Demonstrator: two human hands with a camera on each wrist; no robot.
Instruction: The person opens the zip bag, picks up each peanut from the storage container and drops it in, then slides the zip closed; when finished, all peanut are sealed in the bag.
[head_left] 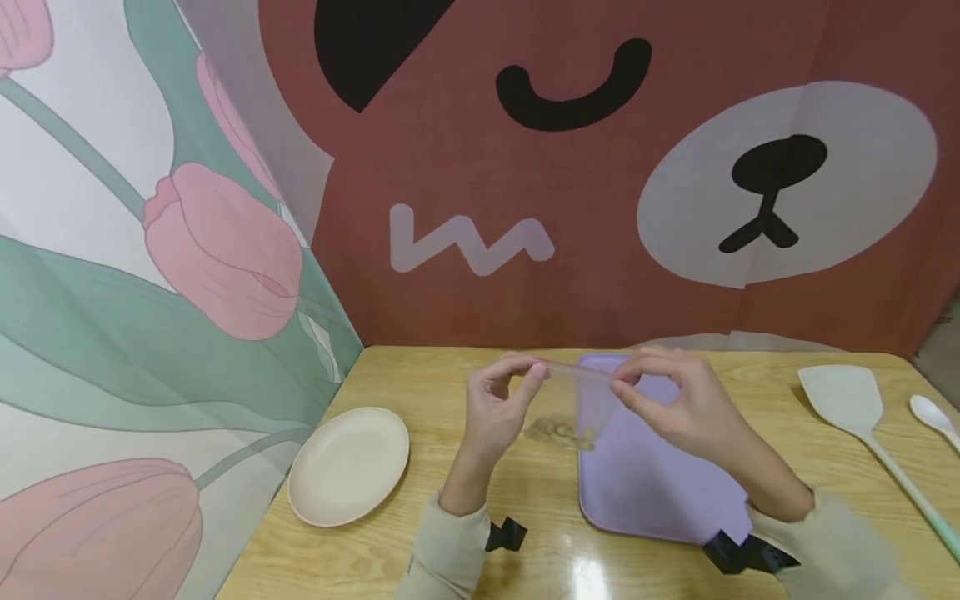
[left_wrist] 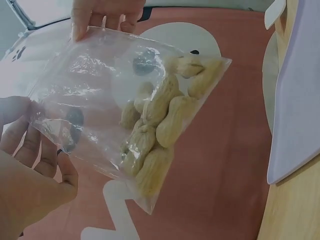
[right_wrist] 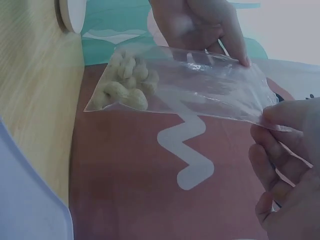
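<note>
A clear plastic bag (left_wrist: 95,85) hangs between my two hands, above the table and partly in front of the purple tray (head_left: 645,475). Several unshelled peanuts (left_wrist: 155,120) lie gathered in its lower end. My left hand (head_left: 498,400) pinches one top corner between thumb and fingers. At the opposite top corner, my right hand (head_left: 686,400) pinches the edge with thumb and forefinger. The bag's top edge is stretched between them. Whether its mouth is parted or sealed, I cannot tell.
On the left of the wooden table (head_left: 540,500) lies a cream oval plate (head_left: 348,467). To the right are a white spatula (head_left: 843,396) with a pale green handle end and a white spoon (head_left: 930,412). A printed cloth wall (head_left: 465,308) stands behind the table.
</note>
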